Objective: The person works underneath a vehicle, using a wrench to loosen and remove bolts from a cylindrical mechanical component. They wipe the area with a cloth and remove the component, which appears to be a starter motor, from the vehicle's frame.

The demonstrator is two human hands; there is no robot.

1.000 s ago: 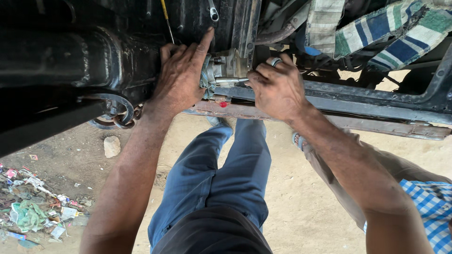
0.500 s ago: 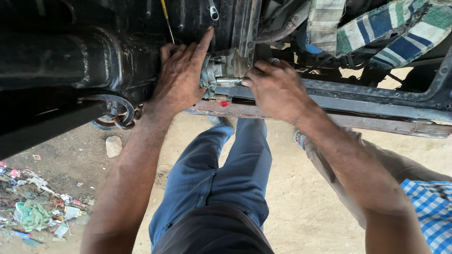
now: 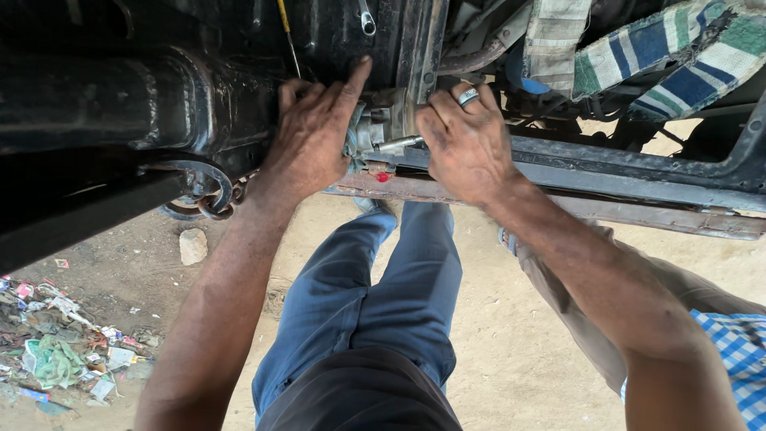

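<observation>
Right at the centre sits a small metal fitting [image 3: 381, 126] — greyish, grimy, blocky, with a slim silvery rod [image 3: 396, 144] poking out of its lower side toward the right. It is tucked up against the dark underside of a vehicle [image 3: 159, 96], just beside a vertical black frame rail [image 3: 421, 40] and above a rusty flat bar [image 3: 447, 190] marked with a tiny red spot.

The left hand [image 3: 313, 136] lies flat against the black metal, palm pressed on, index finger stretched straight up, the other fingers bent; its edge touches the fitting, and it clasps nothing that shows. The right hand [image 3: 467, 144], a ring [image 3: 468, 96] on one finger, is curled over the fitting's right side where the rod ends — whether the fingers actually pinch that rod cannot be told, they hide it.

Further out: a spanner [image 3: 366, 17] and a thin yellow-handled tool [image 3: 286, 28] lie up on the body above, a curved hook bracket [image 3: 203, 187] hangs left, striped cloth [image 3: 654, 48] bunches upper right. Below are the person's blue trousers [image 3: 375, 295], sandy ground [image 3: 511, 335], a pale stone [image 3: 192, 246] and scattered litter [image 3: 56, 351]. A checked sleeve [image 3: 738, 351] shows at the right edge.
</observation>
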